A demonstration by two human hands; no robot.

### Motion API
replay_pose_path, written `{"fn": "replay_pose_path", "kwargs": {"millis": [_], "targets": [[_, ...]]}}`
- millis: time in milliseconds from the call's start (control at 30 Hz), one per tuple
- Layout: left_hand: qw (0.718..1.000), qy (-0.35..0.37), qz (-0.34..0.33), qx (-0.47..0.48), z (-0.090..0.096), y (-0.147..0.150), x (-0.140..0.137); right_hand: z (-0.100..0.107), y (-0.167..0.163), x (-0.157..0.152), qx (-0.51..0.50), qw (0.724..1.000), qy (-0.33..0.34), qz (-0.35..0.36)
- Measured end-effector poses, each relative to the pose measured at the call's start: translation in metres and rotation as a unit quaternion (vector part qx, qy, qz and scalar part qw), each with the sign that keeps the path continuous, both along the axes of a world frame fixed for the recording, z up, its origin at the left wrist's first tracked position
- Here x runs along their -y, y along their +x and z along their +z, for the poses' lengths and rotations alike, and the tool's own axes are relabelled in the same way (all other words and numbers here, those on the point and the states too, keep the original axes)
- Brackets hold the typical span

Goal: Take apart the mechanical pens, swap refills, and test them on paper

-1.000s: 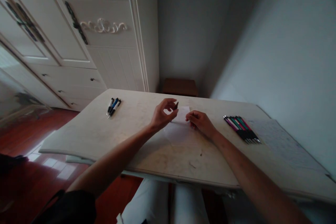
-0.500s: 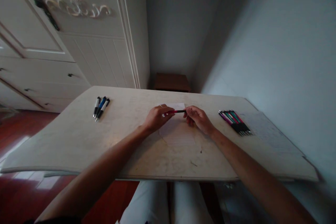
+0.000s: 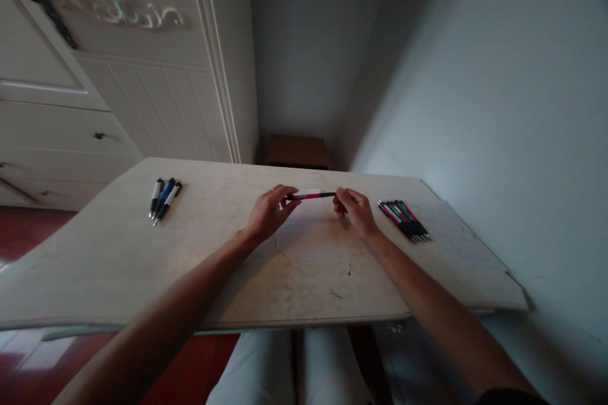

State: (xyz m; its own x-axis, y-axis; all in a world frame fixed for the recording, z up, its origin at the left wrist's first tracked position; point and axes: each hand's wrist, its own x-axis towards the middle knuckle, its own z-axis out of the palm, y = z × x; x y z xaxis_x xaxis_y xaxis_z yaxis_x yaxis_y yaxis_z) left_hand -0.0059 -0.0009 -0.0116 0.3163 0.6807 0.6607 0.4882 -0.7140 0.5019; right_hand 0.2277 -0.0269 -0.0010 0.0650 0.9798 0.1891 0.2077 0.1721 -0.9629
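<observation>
A pen (image 3: 311, 195) with a red barrel and black ends is held level between my two hands, above a lined sheet of paper (image 3: 308, 240). My left hand (image 3: 270, 209) pinches its left end between thumb and fingers. At the other end, the fingertips of my right hand (image 3: 355, 209) are closed on the black grip, hiding the tip. To the right of my right hand lies a row of several pens (image 3: 405, 221) with coloured barrels and black grips.
Three pens (image 3: 164, 201), white and blue with black parts, lie at the left of the white table (image 3: 213, 202). A written sheet (image 3: 468, 234) rests at the right by the wall (image 3: 522, 139). Small scraps (image 3: 336, 294) lie near the front edge. A white cabinet (image 3: 156, 95) stands behind left.
My left hand has slid away toward the pen's left end, so more of the red barrel shows between my hands. The whole view has shifted slightly.
</observation>
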Motion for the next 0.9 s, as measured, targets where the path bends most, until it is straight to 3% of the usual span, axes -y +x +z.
{"fn": "replay_pose_path", "kwargs": {"millis": [267, 533, 700, 900], "targets": [[0.997, -0.07, 0.005, 0.038, -0.001, 0.0, 0.003, 0.003, 0.002, 0.001, -0.026, 1.0, -0.013, 0.002], [0.989, -0.145, -0.023, -0.019, 0.001, 0.0, 0.004, -0.01, 0.007, -0.001, -0.015, 0.999, -0.045, -0.007], [0.982, -0.189, -0.021, 0.012, -0.001, 0.0, 0.0, -0.012, 0.008, -0.002, -0.003, 0.999, -0.046, 0.014], [0.987, -0.152, 0.026, 0.035, -0.013, -0.002, -0.011, -0.013, 0.008, -0.003, 0.016, 0.999, -0.037, 0.012]]}}
